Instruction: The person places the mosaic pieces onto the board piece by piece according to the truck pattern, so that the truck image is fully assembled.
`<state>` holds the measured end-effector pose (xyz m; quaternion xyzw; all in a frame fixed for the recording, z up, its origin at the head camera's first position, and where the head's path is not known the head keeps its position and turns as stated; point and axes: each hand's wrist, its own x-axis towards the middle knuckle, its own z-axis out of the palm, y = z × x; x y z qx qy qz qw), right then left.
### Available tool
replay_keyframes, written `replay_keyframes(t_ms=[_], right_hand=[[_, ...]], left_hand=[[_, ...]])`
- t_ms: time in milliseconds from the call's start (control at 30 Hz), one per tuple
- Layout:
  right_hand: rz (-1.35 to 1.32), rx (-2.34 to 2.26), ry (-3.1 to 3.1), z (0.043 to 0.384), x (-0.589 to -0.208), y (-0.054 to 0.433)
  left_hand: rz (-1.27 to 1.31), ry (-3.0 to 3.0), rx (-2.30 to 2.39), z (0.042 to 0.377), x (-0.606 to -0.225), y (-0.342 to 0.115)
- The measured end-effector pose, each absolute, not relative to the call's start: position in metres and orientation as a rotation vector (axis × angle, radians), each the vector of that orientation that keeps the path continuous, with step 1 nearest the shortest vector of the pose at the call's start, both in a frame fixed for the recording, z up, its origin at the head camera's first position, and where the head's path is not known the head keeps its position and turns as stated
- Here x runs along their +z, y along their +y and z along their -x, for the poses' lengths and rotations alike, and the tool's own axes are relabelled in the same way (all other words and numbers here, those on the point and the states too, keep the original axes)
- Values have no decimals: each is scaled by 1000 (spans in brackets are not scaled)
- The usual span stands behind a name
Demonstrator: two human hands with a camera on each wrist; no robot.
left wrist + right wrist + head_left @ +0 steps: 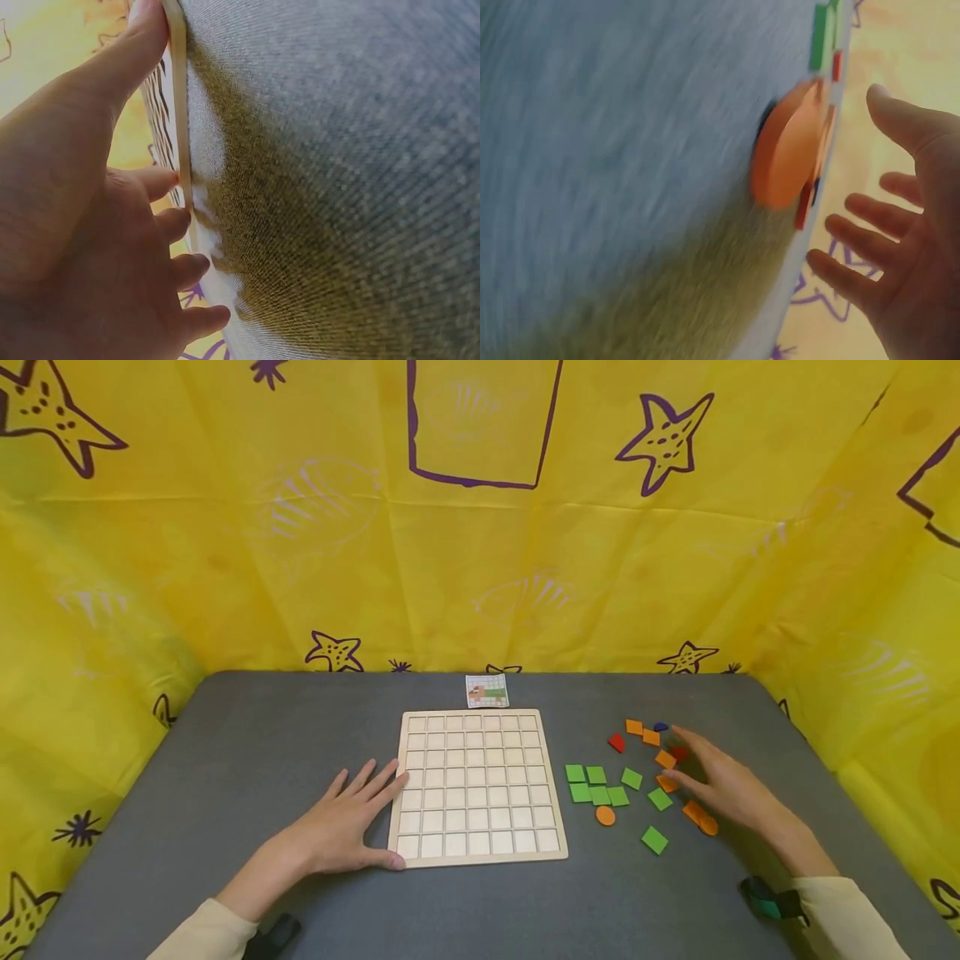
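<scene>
The thin, flat orange square piece (665, 759) (perhaps of wood, I could not tell for sure) lay on the grey fabric-like table (480, 910), just to the left of the gap between thumb and forefinger of the right hand (723, 781). That hand gripped nothing; its fingers were loosely bent and, in the right wrist view, seemed raised above the table. In my judgement, a pinch there could easily slip, because so flat a piece offered only little edge to the fingertips. Also, a sweeping finger could disturb the close neighbours: the flat red piece (678, 752) within the gap, and the small dark blue piece (661, 727) by the forefinger's tip, at the far side.

Further left lay the flat green square pieces (580, 792), and beyond them the square board of pale wood with a grid of shallow cells (478, 789), well apart from the right hand. The left hand (341, 831), fingers spread and straight, touched its left rim, with the thumb at the near left corner. Too strong a push from this side could slide the board right, into the green pieces.
</scene>
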<state>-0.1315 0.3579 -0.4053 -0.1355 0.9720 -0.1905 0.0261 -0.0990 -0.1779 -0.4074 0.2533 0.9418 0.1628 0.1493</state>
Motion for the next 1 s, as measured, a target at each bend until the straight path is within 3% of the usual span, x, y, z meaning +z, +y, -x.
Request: replay_keyframes(t_ms=[1000], right_hand=[[901, -658, 3085, 132, -410, 300]], left_hand=[[-669, 2687, 494, 97, -403, -176]])
